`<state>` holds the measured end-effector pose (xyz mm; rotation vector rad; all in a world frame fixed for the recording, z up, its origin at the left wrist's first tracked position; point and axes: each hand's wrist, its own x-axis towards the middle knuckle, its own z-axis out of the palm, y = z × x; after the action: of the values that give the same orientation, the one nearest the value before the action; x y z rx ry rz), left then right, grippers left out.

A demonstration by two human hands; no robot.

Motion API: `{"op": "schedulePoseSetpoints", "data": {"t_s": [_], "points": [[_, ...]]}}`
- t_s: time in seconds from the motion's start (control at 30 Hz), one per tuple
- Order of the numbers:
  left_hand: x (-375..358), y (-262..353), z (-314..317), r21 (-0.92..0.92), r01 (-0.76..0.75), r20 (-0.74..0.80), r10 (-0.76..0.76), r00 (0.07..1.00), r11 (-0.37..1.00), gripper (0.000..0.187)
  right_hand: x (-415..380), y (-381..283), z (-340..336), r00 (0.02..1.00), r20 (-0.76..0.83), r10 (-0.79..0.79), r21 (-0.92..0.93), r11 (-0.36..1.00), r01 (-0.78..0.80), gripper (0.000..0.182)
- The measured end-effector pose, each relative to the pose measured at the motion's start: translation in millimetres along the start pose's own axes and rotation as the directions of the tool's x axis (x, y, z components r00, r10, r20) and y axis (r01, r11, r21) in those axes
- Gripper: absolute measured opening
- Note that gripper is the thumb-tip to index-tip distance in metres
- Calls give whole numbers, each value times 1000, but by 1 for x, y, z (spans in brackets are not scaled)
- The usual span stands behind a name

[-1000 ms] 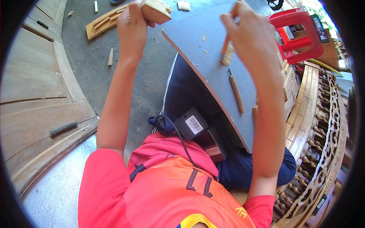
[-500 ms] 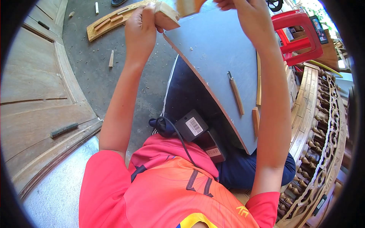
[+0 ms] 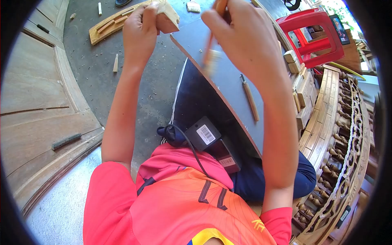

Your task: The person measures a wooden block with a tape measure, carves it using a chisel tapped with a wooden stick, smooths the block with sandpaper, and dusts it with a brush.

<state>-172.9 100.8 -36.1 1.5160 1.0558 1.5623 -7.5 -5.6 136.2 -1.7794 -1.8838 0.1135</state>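
Note:
At the top, my left hand [image 3: 141, 28] is closed around a pale wooden block [image 3: 168, 19], holding it above the left corner of a blue-grey board [image 3: 233, 83]. My right hand [image 3: 249, 38] grips a paintbrush [image 3: 211, 61] with an orange-brown handle. Its pale bristles point down near the board's left edge and are blurred by motion. On the board, below my right hand, lies a carving tool [image 3: 250, 100] with a wooden handle and a dark metal tip. A second brush [image 3: 193, 6] with white bristles lies beyond the block.
A curved wooden piece [image 3: 98, 34] with small wooden strips lies on the floor at upper left. Wood chips and a small wedge [image 3: 116, 63] are scattered there. A red plastic stool [image 3: 314, 61], stacked wood blocks [image 3: 306, 92] and carved furniture [image 3: 339, 151] stand at right.
The brush in my right hand has swung away from the block, and its bristles now point down toward me. My left hand and the block have shifted slightly left. The second brush has come into view.

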Motion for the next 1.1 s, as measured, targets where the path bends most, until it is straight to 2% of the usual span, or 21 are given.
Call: {"op": "schedulePoseSetpoints", "data": {"t_s": [0.03, 0.07, 0.2, 0.23, 0.27, 0.33, 0.37, 0.4, 0.5, 0.53, 0.63, 0.67, 0.77, 0.8, 0.9, 0.93, 0.97, 1.03, 1.1], "points": [[2, -2, -2, 8, -9, -45, 9, 999, 1000, 43, -1, -3, 4, 1000, 7, 28, 179, 983, -28, 23], [4, -2, -4, 18, -14, -91, 15, 996, 1000, 43, 2, -7, 1, 991, 37, 129, 397, 908, -133, 21], [11, 8, -11, 33, -86, -300, 92, 950, 996, 42, -11, 17, 16, 984, -158, -79, -24, 997, 76, 14], [12, 6, -13, 21, -69, -277, 72, 958, 997, 43, -13, 29, 30, 968, -208, -137, -158, 982, 105, 14], [13, 5, -19, 10, -54, -257, 55, 965, 998, 43, -13, 31, 40, 959, -236, -160, -156, 980, 125, 25], [14, 3, -21, -20, -14, -232, 8, 973, 1000, 45, -22, 31, 35, 990, -140, 21, 290, 957, 21, 24], [9, 8, -17, -40, 16, -220, -25, 975, 999, 46, -24, 27, 33, 994, -60, 91, 498, 866, -49, 24], [6, 10, -13, -60, 48, -202, -59, 978, 997, 47, -17, 38, 30, 995, -70, 72, 714, 700, 0, 26], [9, 13, -5, -48, -3, -224, -8, 974, 999, 51, -13, 35, 22, 895, -399, 200, 719, 673, 170, 27], [8, 16, -2, -74, 43, -223, -59, 973, 996, 51, -12, 33, 23, 895, -380, 233, 768, 619, 165, 28], [8, 29, -3, -139, 141, -213, -168, 963, 980, 51, -19, 48, 36, 988, -142, 55, 736, 673, 68, 29], [9, 24, -7, -154, 148, -212, -179, 961, 977, 51, -22, 47, 31, 976, -173, 134, 595, 804, -5, 29], [11, 9, -22, -170, 154, -157, -181, 971, 973, 50, -17, 40, 35, 936, -320, 145, 813, 550, 192, 26], [10, 6, -25, -173, 155, -126, -178, 976, 973, 50, -14, 33, 41, 926, -345, 156, 843, 486, 232, 18], [13, 1, -23, -343, 180, -171, -250, 953, 922, 50, -23, 44, 46, 975, -218, -44, 665, 725, 181, 16], [16, -23, -33, -323, 164, -132, -216, 968, 932, 51, -25, 44, 42, 970, -241, 10, 657, 737, 156, 14], [20, -31, -42, -304, 184, -120, -229, 966, 935, 50, -25, 41, 43, 959, -285, 13, 683, 704, 194, 14], [11, -18, -28, -313, 199, -131, -249, 960, 929, 48, -24, 38, 47, 927, -374, 16, 716, 640, 278, 13], [9, -5, -20, -349, 222, -145, -286, 947, 910, 46, -33, 45, 38, 982, -172, -81, 673, 718, 177, 16]]}}
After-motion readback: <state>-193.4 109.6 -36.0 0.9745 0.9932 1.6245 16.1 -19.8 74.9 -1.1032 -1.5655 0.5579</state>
